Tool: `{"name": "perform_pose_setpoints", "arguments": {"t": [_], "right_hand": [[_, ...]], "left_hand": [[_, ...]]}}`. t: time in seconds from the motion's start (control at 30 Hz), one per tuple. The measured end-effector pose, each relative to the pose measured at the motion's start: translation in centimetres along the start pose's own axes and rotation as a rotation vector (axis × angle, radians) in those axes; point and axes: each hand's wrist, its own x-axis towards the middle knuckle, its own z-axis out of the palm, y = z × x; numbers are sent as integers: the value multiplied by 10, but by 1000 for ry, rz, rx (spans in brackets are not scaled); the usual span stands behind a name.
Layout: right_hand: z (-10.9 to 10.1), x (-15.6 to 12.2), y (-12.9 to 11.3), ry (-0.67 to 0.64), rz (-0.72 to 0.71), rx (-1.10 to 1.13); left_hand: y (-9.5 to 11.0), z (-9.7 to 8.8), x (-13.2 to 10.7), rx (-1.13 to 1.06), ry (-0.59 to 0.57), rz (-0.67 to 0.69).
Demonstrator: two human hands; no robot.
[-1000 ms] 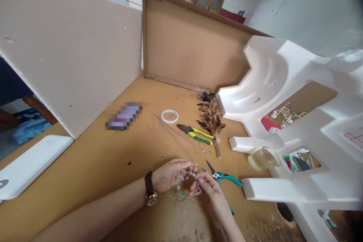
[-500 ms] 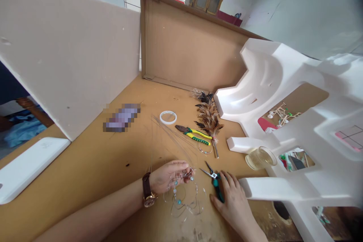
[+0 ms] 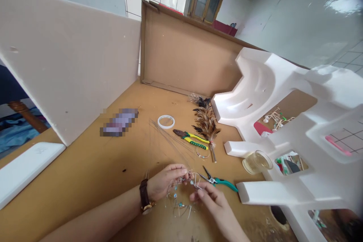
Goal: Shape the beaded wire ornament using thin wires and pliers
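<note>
In the head view, the left hand (image 3: 171, 178) pinches the beaded wire loop (image 3: 180, 204) at its far side, low over the near part of the table (image 3: 113, 170). The right hand (image 3: 212, 200) closes thumb and fingertips on the loop's right side. Teal-handled pliers (image 3: 227, 184) lie just right; yellow-green pliers (image 3: 195, 140) lie farther off, beside a feather bundle (image 3: 205, 121).
</note>
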Motion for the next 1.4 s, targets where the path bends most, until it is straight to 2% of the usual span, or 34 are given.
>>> {"name": "perform_pose_setpoints", "arguments": {"t": [0.1, 0.27, 0.5, 0.6, 0.67, 0.77, 0.9, 1.0, 1.2, 1.4], "right_hand": [[18, 2, 0, 0, 1, 64], [21, -1, 1, 30, -6, 29], [24, -3, 7, 61, -4, 30], [26, -3, 10, 74, 12, 52], [27, -2, 8, 55, 24, 93], [28, -2, 5, 9, 39, 183], [28, -3, 3, 9, 65, 262], [28, -4, 3, 8, 67, 259], [33, -5, 5, 42, 86, 269], [33, -3, 6, 54, 70, 228]], "left_hand": [[4, -1, 2, 137, -45, 79], [15, -3, 1, 651, -88, 260], [20, 6, -7, 934, -52, 294], [20, 6, -7, 940, -38, 356], [21, 6, -7, 869, -83, 365], [19, 5, -5, 705, -141, 302], [15, 3, -2, 555, -85, 236], [12, 3, -2, 506, -105, 237], [9, 3, -2, 598, -152, 309], [14, 4, -2, 752, -190, 507]]}}
